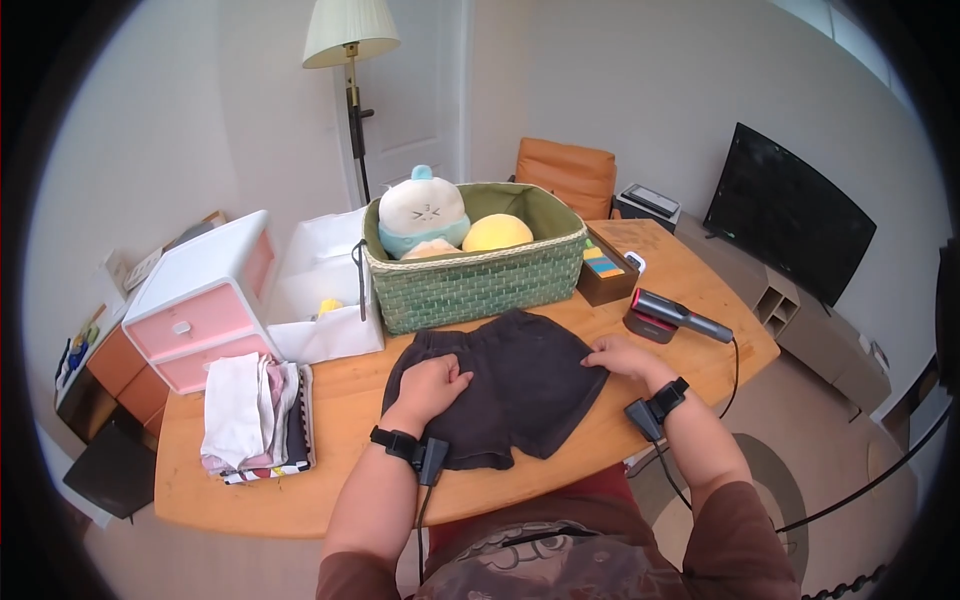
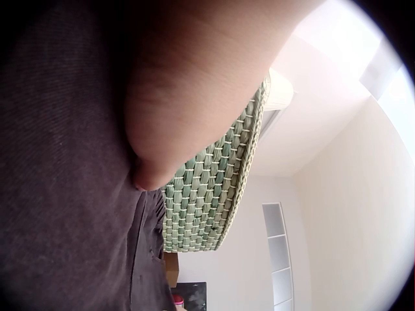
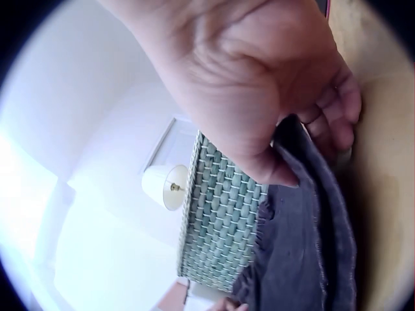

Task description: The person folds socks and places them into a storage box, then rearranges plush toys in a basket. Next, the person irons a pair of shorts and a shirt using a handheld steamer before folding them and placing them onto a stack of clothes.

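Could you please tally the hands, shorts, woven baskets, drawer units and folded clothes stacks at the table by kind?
Left hand and right hand: 2
Dark shorts: 1
Woven basket: 1
Drawer unit: 1
Folded clothes stack: 1
Total: 6

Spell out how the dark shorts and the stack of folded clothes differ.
The dark shorts lie spread out, while the stack of folded clothes is a compact pile. The shorts are plain and dark; the stack shows white, pink and dark layers. The right hand pinches the shorts' edge; neither hand touches the stack. Both rest on the wooden table.
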Demonstrator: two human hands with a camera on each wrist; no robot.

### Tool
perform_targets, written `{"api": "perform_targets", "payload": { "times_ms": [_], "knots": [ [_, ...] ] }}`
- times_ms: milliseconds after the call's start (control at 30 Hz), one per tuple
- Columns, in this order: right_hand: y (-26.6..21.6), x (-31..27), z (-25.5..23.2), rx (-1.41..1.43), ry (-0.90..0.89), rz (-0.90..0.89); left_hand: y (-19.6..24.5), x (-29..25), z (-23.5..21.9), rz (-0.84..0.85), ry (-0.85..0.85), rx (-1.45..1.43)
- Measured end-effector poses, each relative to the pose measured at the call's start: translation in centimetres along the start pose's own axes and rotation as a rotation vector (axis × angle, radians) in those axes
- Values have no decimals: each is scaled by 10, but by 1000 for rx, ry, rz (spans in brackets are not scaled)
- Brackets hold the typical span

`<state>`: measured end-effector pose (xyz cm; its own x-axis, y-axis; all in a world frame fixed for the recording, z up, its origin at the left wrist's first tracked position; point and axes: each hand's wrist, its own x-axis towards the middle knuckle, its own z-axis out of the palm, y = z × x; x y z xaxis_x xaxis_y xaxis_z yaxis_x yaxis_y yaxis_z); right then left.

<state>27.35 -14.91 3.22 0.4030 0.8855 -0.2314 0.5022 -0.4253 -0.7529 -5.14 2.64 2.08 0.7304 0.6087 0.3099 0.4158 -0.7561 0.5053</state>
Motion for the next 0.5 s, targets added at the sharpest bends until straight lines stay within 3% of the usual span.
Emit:
{"api": "perform_targets", "payload": {
  "times_ms": [33,100,167,233,300,333,367,433,500],
  "knots": [
    [-1,-1,-3,-5,-3,-4,3,0,-2,-14,-9,-45],
    [-8,-10,-10,475,72,-36,9,-2,-3,-28,-14,-92],
    [-29,-24,-13,609,116,-40,15,-4,0,79,36,-129],
    [-46,-34,-17,964,188,-111,20,-4,4,106,-33,-127],
    [-35,-20,-29,1081,143,-155,24,-4,16,52,-121,-566],
    [-40,-20,-32,1243,145,-151,27,-4,16,25,-221,-674],
    [-45,-19,-35,1405,144,-146,29,-3,19,27,-215,-674],
    [-60,-22,-35,1471,122,-167,27,-2,27,-15,-243,-1019],
    [-78,-29,-28,1472,36,-260,18,4,30,-50,-307,-1030]
  ]
}}
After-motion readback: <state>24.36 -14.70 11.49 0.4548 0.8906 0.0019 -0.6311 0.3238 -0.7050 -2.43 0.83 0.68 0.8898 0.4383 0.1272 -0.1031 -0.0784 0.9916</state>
